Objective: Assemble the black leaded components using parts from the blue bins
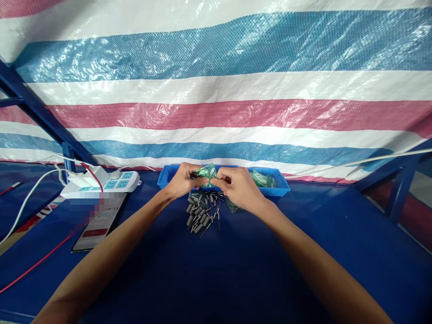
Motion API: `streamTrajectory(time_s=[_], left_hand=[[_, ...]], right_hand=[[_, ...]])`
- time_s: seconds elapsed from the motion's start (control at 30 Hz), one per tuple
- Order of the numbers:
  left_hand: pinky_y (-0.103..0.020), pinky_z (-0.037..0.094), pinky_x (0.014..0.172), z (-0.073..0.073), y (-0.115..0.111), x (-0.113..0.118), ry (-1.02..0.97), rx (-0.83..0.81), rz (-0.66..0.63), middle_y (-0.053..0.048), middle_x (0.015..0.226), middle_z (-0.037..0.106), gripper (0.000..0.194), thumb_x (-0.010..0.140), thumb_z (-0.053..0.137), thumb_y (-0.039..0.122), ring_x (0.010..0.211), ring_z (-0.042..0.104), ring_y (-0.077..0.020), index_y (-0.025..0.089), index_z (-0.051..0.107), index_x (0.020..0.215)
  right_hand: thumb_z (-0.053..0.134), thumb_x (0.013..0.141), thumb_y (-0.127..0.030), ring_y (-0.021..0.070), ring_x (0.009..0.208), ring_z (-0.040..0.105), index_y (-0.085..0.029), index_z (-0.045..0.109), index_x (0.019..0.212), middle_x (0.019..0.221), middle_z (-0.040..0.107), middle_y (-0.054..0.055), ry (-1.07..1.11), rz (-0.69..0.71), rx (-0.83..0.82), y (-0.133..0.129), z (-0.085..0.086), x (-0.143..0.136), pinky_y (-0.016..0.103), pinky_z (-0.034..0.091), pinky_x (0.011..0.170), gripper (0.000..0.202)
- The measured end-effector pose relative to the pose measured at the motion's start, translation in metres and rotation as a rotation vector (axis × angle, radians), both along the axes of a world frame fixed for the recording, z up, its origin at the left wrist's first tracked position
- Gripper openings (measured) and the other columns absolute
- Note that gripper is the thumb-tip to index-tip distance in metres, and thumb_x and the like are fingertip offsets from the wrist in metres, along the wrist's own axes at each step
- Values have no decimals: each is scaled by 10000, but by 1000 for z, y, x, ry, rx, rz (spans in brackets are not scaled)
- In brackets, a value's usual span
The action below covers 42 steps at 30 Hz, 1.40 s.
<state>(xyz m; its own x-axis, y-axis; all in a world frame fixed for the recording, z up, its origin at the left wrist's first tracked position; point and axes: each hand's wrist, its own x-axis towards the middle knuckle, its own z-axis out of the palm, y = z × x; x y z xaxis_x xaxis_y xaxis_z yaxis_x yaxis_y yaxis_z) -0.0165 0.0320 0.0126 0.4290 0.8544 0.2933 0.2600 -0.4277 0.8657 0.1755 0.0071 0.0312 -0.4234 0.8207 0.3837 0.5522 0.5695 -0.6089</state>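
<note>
Both hands pinch a small clear-and-green plastic bag between thumbs and fingers, above the front edge of a blue tray. My left hand grips the bag's left side and my right hand its lower right side. What the bag contains is too small to make out. Below the hands, a loose pile of grey cylinders and thin metal pins lies on the blue table. More green bags rest in the tray's right part, and another green bag lies partly under my right hand.
On the left are a white power strip with plugs and cables, and a phone lying by my left forearm. A red cable crosses the table's left side. A striped plastic sheet hangs behind, between blue metal frame parts.
</note>
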Motion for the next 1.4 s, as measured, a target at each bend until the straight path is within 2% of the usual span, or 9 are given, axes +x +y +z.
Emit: streamTrajectory(time_s=[0.2,0.43,0.7,0.93,1.17,1.27,1.33,1.4], left_hand=[[-157,346,410,1,-2,2,-24,10,-46,36,491,487,224,716,667,240,423,452,-55,111,554,573],[-150,358,401,5,-5,5,-68,-31,-94,37,503,505,194,722,653,225,420,469,-54,116,564,588],[-164,359,412,4,-4,5,13,-68,-56,40,481,509,190,731,656,263,416,484,-67,122,584,626],[-181,348,433,4,-5,9,11,-29,41,33,472,492,221,775,629,286,426,471,-73,120,570,642],[-193,374,467,13,-10,9,-50,-27,-46,31,545,517,250,816,624,378,473,499,-81,135,566,800],[-190,353,433,11,-5,6,-93,-24,41,52,473,495,276,831,608,411,412,476,-82,147,572,906],[-189,341,422,8,0,4,-145,-28,63,51,446,483,279,824,618,414,393,463,-79,139,579,838],[-187,333,427,5,4,1,-206,-72,5,53,448,462,295,811,635,409,384,431,-62,134,561,731]], right_hand=[[598,834,-223,71,465,285,-177,412,558,473,331,-74,-28,-40,71,1,-1,1,242,209,508,336],[597,838,-223,73,467,320,-175,442,555,480,380,-68,-18,-58,49,0,3,3,244,233,523,327],[594,835,-239,78,465,325,-175,440,548,469,390,-64,-35,-76,19,3,1,4,242,235,513,333],[582,837,-241,81,460,337,-179,418,555,469,406,-58,-14,-66,24,-1,5,2,243,244,513,332],[557,863,-235,87,487,403,-177,427,573,487,461,-48,48,-67,41,3,7,7,237,265,528,323],[545,871,-242,92,492,439,-176,429,567,499,494,-37,55,-84,56,6,5,10,235,296,530,331],[531,880,-248,94,501,475,-175,446,569,519,522,-29,69,-60,41,7,5,11,232,331,540,331],[521,888,-263,99,516,511,-173,470,579,542,547,-22,95,-5,-5,6,5,12,229,364,553,325]])
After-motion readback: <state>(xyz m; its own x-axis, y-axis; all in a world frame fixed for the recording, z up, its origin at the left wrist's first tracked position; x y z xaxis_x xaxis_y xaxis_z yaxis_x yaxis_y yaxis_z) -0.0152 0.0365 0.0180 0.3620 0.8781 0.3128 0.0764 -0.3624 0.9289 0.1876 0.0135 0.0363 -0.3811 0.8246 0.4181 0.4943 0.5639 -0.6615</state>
